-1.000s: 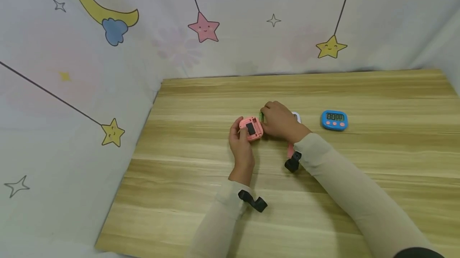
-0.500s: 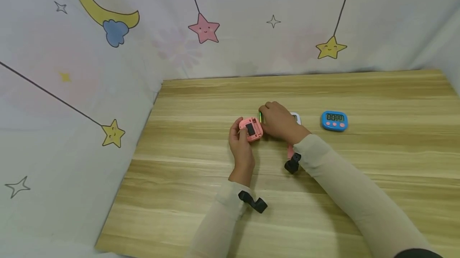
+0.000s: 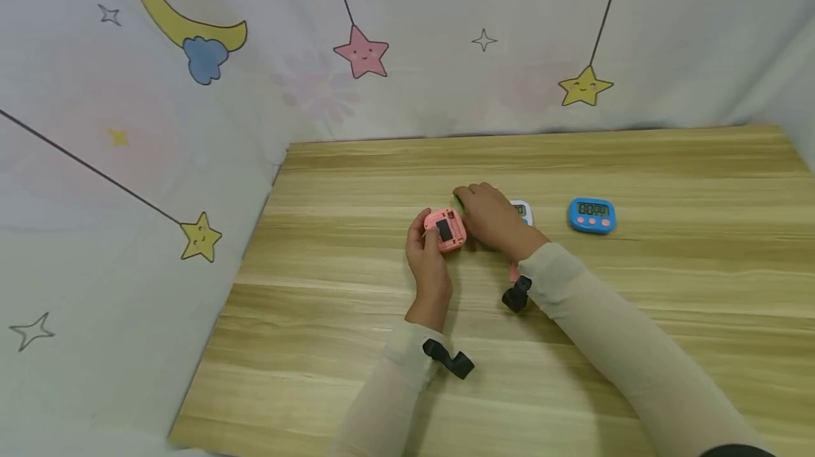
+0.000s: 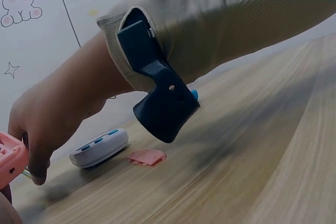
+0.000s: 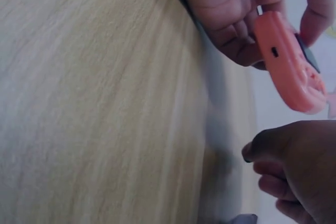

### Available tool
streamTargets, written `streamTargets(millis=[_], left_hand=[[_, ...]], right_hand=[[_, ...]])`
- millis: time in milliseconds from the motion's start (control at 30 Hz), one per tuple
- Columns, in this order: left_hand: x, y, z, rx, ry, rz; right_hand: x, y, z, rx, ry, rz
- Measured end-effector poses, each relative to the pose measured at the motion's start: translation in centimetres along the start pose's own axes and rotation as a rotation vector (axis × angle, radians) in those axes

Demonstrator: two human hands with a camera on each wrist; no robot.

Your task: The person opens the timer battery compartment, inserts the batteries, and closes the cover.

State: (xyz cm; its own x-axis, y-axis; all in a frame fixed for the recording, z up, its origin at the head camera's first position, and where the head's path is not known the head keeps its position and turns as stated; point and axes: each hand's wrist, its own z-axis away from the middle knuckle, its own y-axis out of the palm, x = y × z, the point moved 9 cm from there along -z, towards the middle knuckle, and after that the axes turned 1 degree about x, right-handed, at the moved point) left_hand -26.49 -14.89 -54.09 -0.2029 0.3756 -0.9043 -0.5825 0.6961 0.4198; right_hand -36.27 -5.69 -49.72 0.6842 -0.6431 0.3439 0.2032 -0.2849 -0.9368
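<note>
My left hand (image 3: 429, 269) grips a pink digital timer (image 3: 453, 234), its back turned up and its battery compartment uncovered. The thumb lies across the dark patch on that back. Just right of it, my right hand (image 3: 495, 220) pinches a slim green battery (image 3: 458, 202), mostly hidden by the fingers. A gap separates the right hand from the timer in the right wrist view. Under the right forearm lies the pink battery cover (image 4: 147, 157), flat on the table. A white timer (image 4: 100, 148) rests beside it, partly covered by the right hand in the head view.
A blue timer (image 3: 592, 216) lies face up to the right of the hands. All of this is on a wood-grain table (image 3: 318, 287). A white cloth (image 3: 433, 11) printed with stars and a moon hangs along the back and left.
The right hand has shifted slightly left and changed the battery's angle, so less of it shows. The left hand and pink timer stay almost where they were.
</note>
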Motion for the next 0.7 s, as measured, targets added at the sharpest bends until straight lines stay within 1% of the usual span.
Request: streamTargets(millis=[233,367,533,700], left_hand=[[-0.1,0.5,0.1,0.044,0.031,0.015],[-0.3,0.7,0.1,0.050,0.040,0.021],[0.0,0.7,0.0,0.052,0.025,0.015],[0.2,0.7,0.0,0.069,0.002,-0.012]], right_hand=[[0.0,-1.6,0.7,-0.006,0.051,-0.051],[0.0,-2.6,1.4,-0.042,0.074,-0.093],[-0.5,-3.3,2.2,-0.088,0.112,-0.129],[-1.0,-4.0,3.3,-0.135,0.121,-0.187]])
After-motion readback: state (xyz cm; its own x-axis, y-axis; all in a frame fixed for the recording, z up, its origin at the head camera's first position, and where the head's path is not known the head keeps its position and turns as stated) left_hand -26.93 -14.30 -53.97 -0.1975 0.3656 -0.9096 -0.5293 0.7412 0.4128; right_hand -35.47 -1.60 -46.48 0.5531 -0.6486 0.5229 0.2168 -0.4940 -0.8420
